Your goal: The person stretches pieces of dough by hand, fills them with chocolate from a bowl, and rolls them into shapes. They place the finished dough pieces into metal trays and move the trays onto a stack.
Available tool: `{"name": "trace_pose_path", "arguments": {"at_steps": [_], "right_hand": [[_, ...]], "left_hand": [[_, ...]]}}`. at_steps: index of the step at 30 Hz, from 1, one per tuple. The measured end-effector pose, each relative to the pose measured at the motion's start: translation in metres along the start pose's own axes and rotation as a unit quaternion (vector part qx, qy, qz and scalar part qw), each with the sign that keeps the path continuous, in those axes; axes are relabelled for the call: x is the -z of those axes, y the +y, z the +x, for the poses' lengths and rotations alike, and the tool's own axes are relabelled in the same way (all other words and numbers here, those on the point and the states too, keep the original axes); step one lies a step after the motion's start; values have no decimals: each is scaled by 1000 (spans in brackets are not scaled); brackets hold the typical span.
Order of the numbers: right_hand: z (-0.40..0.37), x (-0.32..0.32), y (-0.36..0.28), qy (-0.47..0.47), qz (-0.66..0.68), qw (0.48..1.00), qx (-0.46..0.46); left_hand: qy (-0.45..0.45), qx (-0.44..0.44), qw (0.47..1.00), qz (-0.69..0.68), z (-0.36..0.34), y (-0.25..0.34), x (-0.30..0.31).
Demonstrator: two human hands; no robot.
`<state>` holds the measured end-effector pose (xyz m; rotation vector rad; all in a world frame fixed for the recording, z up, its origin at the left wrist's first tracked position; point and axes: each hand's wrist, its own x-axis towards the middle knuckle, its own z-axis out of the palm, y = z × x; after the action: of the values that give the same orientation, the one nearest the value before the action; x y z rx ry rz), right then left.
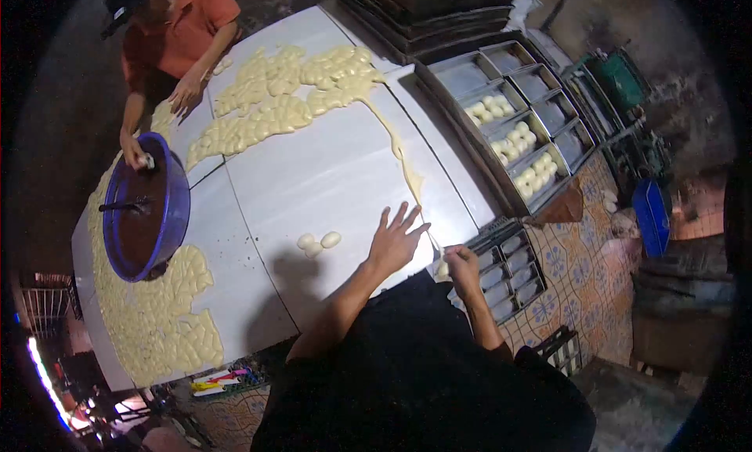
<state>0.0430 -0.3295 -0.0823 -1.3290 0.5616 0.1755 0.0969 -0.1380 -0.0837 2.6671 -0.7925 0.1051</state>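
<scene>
A long thin strip of pale dough (395, 142) runs across the white table from a larger dough mass (274, 115) towards my hands. My left hand (395, 242) lies over the near end of the strip with its fingers spread. At the table's edge, my right hand (462, 268) is closed, fingers pinched on a thin whitish piece whose kind I cannot make out. Just below it, a few pale dough pieces (443, 269) show beside a divided metal pan (517, 256). Three smooth dough balls (330, 239) sit on the table left of my left hand.
Across the table, a person in an orange shirt (176, 29) reaches into a blue tub (186, 193) of brown filling. Flattened dough (184, 327) covers the left table end. Stacked trays (439, 21) and divided pans (462, 74) with several dough balls stand at right.
</scene>
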Motion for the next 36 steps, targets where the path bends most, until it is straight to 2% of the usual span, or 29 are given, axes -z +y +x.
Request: {"name": "trace_pose_path", "arguments": {"at_steps": [1,2,3,5,7,8,10,11,12,13,14,15,16,17,18,19,20,21,22,24,25,26,28,29,32,33,34,35,36], "right_hand": [[-9,12,-2,18,-15,1000,0],[-4,37,8,53,-85,993,54],[-20,45,-18,97,-133,969,184],[-40,67,-56,96,122,976,150],[-46,78,-94,86,26,942,325],[-39,86,-102,76,-40,933,350],[-45,41,-133,99,-187,875,435],[-48,16,-138,59,-210,877,429],[-50,-10,-140,16,-231,877,422],[-54,-34,-141,-88,-265,875,397],[-56,-58,-139,-195,-295,860,368],[-55,-78,-127,-294,-305,810,406],[-53,-97,-113,-390,-308,748,439],[-52,-114,-106,-389,-268,713,518],[-55,-125,-112,-375,-298,754,450],[-53,-137,-107,-321,-259,800,436],[-52,-148,-101,-267,-219,842,415],[-59,-166,-110,-262,-223,849,400],[-54,-179,-98,-316,-239,828,397],[-45,-197,-65,-410,-265,782,387],[-55,-209,-62,-398,-223,822,341],[-59,-216,-62,-409,-194,842,293],[-68,-238,-71,-408,-158,850,293],[-76,-246,-78,-433,-161,846,265],[-64,-258,-61,-539,-262,742,300],[-60,-266,-59,-549,-262,734,301],[-57,-273,-61,-561,-201,771,225],[-55,-279,-67,-564,-224,730,314],[-56,-282,-65,-597,-211,699,331]], "left_hand": [[-2,9,1000,-7,-1,5,1],[3,18,1000,-12,3,7,3],[2,22,1000,-14,3,6,-2],[7,28,1000,-5,2,10,-3],[13,24,1000,-5,2,15,15],[40,99,985,-135,3,23,33],[86,236,888,-385,-2,42,63],[129,221,878,-405,-7,45,70],[93,210,865,-445,-13,40,75],[98,269,676,-679,-20,40,78],[101,298,424,-849,-27,42,81],[101,259,364,-889,-28,41,96],[168,294,397,-853,-35,37,96],[236,327,425,-810,-42,32,96],[307,357,446,-761,-48,25,97],[362,318,394,-783,-54,25,114],[418,263,386,-779,-59,20,114],[428,239,386,-782,-68,14,120],[436,213,388,-784,-76,10,125],[405,223,409,-787,-99,-1,112],[449,204,385,-780,-100,2,123],[473,221,439,-732,-108,-1,124],[504,258,538,-624,-128,-8,127],[516,303,555,-577,-136,-10,126],[524,436,590,-433,-155,-10,123],[517,445,606,-409,-157,-10,128],[509,452,623,-386,-157,-10,135],[501,458,638,-364,-155,-9,143],[491,465,652,-343,-153,-11,147]]}}
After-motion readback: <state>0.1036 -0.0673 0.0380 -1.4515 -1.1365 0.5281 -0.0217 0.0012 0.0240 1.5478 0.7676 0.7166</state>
